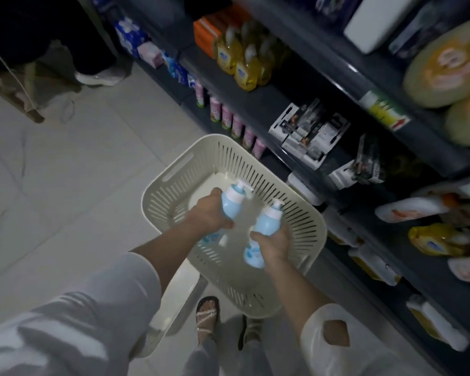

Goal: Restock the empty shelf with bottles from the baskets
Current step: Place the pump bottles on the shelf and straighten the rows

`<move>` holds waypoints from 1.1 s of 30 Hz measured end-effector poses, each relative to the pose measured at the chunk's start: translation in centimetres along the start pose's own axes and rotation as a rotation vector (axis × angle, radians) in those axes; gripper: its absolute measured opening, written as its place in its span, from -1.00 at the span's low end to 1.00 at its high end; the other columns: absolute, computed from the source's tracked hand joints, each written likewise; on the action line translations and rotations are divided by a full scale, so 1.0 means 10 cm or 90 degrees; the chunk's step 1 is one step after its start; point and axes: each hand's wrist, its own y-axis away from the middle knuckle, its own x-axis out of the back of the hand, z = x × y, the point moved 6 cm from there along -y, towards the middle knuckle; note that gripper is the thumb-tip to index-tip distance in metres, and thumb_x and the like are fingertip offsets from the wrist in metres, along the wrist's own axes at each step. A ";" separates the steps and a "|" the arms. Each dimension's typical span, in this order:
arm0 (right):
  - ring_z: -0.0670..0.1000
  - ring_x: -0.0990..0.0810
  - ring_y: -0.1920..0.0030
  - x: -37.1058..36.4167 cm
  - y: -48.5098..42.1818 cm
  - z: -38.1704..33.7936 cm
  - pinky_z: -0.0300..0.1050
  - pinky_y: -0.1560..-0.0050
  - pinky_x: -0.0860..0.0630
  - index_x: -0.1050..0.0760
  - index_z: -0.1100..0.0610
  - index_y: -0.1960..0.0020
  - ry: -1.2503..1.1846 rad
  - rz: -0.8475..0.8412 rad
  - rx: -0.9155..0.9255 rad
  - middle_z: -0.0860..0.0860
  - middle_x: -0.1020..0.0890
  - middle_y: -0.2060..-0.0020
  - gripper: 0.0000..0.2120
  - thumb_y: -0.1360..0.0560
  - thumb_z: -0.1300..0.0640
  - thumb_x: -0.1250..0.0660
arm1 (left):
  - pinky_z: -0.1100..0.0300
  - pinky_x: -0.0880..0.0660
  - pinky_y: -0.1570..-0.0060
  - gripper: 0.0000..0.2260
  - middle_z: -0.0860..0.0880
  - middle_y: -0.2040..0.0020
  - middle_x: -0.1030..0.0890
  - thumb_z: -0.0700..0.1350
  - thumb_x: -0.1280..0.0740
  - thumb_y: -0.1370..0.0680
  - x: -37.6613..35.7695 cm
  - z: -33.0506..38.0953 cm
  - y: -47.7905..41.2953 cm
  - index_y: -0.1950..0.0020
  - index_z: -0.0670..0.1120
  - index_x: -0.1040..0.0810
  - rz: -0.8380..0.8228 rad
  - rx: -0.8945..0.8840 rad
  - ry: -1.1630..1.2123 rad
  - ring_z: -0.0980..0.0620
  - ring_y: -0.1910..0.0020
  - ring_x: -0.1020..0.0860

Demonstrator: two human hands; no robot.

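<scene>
The person is wearing a loose white fabric top (25,348): the wide left sleeve (106,289) is ending short of the left hand (209,213), and the right sleeve (364,351), behind the right hand (273,244), is showing a leaf-shaped cut-out (335,332). Below, pale grey trousers (209,359) and a glittering strappy sandal (207,316) are showing.

Left hand (208,213) grips one blue pump bottle (229,206); right hand (274,242) grips a second blue bottle (265,222). Both are held over the cream slotted basket (307,232) on the tiled floor (65,185), beside a dark stocked shelf (255,104).
</scene>
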 end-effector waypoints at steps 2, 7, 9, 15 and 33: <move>0.18 -0.60 0.03 0.20 0.27 -0.28 0.17 -0.04 -0.57 -0.33 0.13 -0.17 -0.012 -0.020 0.060 0.16 -0.58 -0.03 -0.45 -0.29 0.30 -0.51 | 0.08 -0.40 0.00 -0.40 -0.14 -0.16 -0.54 -0.07 -0.54 -0.32 0.21 0.26 0.20 -0.24 -0.15 -0.32 0.014 -0.035 -0.003 -0.17 -0.12 -0.52; 0.12 -0.58 0.03 0.90 0.86 -0.96 -0.02 0.00 -0.53 -0.34 0.17 -0.24 -0.088 0.011 0.191 0.12 -0.56 -0.02 -0.43 -0.32 0.28 -0.52 | 0.16 -0.35 0.12 -0.42 -0.13 -0.11 -0.55 -0.07 -0.53 -0.34 0.68 1.00 0.76 -0.24 -0.16 -0.35 0.066 -0.142 0.010 -0.15 -0.11 -0.52; 0.10 -0.58 0.02 1.24 1.09 -1.19 -0.01 0.00 -0.53 -0.33 0.10 -0.20 -0.141 0.027 0.232 0.10 -0.57 -0.02 -0.46 -0.33 0.28 -0.52 | 0.17 -0.35 0.15 -0.43 -0.07 -0.04 -0.51 -0.05 -0.52 -0.35 0.81 1.34 1.01 -0.25 -0.14 -0.35 0.092 -0.185 0.014 -0.11 -0.06 -0.52; 0.03 -0.57 -0.03 2.48 1.62 -1.56 0.00 -0.03 -0.53 -0.30 -0.02 -0.24 -0.221 0.089 0.331 0.00 -0.55 -0.05 -0.41 -0.34 0.21 -0.52 | 0.14 -0.40 0.06 -0.42 -0.03 -0.07 -0.50 -0.02 -0.52 -0.33 0.78 2.45 1.71 -0.25 -0.07 -0.35 0.096 -0.318 0.070 -0.03 -0.05 -0.47; 0.04 -0.53 -0.12 7.09 3.20 -0.01 -0.01 -0.11 -0.49 -0.30 0.01 -0.31 -0.253 0.494 0.450 -0.01 -0.52 -0.11 -0.37 -0.34 0.16 -0.53 | 0.14 -0.41 0.05 -0.43 0.01 -0.07 -0.51 -0.07 -0.52 -0.36 -1.95 5.48 4.54 -0.29 -0.02 -0.36 -0.078 -0.732 0.081 -0.02 -0.06 -0.50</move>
